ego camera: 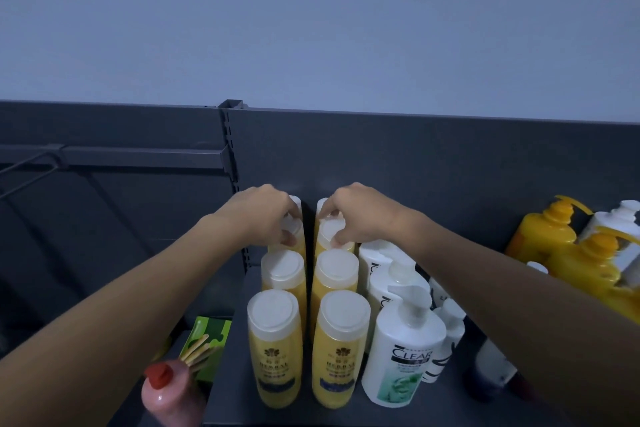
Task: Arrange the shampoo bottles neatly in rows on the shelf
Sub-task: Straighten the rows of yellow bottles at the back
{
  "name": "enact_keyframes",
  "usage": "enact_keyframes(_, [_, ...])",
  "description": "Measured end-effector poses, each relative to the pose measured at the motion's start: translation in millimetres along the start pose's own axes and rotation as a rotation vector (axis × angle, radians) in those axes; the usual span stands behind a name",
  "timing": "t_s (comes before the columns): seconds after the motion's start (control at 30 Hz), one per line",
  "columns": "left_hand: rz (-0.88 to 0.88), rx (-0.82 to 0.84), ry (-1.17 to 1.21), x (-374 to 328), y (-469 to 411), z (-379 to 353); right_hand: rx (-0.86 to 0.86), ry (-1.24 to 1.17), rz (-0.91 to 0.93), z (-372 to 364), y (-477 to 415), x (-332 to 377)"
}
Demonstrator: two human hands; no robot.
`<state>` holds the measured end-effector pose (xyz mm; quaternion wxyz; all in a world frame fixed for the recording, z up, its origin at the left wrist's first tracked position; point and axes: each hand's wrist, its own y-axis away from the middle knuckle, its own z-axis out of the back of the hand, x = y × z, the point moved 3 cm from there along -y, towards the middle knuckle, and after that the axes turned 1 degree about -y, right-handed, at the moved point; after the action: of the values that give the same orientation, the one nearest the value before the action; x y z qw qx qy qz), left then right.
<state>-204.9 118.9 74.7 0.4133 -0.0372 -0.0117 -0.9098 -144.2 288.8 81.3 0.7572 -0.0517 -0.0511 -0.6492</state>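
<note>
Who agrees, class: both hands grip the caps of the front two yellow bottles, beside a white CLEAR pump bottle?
Not the front two. The head view shows the left hand and right hand gripping the caps of yellow bottles near the back of the rows; the white CLEAR pump bottle does stand beside the rows.

Bare left hand [272,215], bare right hand [358,213], bare left forearm [138,291], bare right forearm [485,274], slim wrists, uncovered to the frame's edge, fingertips slightly blurred
</note>
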Motion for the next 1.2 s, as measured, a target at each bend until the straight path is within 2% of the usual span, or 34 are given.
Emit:
enact_keyframes(0.13, [0.008, -0.105, -0.017, -10.5, 2.3, 13.2, -0.055, -0.028, -0.02, 27.0, 23.7, -7.6])
enact_keyframes(0.23, [-0.066, -0.166, 0.113, -31.7, 3.4, 22.6, -0.047, -0.056, -0.078, 44.5, 52.8, -16.6])
enact_keyframes(0.37, [-0.182, -0.171, 0.263, -71.2, 5.8, 31.2, 0.001, -0.068, -0.137, 51.6, 96.2, -23.2])
enact_keyframes(0.67, [-0.289, -0.125, 0.278, -135.1, 7.5, 20.3, 0.001, -0.092, -0.211, 22.6, 127.5, -43.8])
enact_keyframes(0.9, [-0.163, -0.158, 0.261, -143.5, 9.7, 10.3, -0.082, -0.138, -0.164, 0.5, 119.9, -53.9])
enact_keyframes(1.2, [-0.041, -0.179, 0.268, -139.8, 0.6, 13.5, -0.051, -0.232, -0.053, 0.3, 113.7, -72.1])
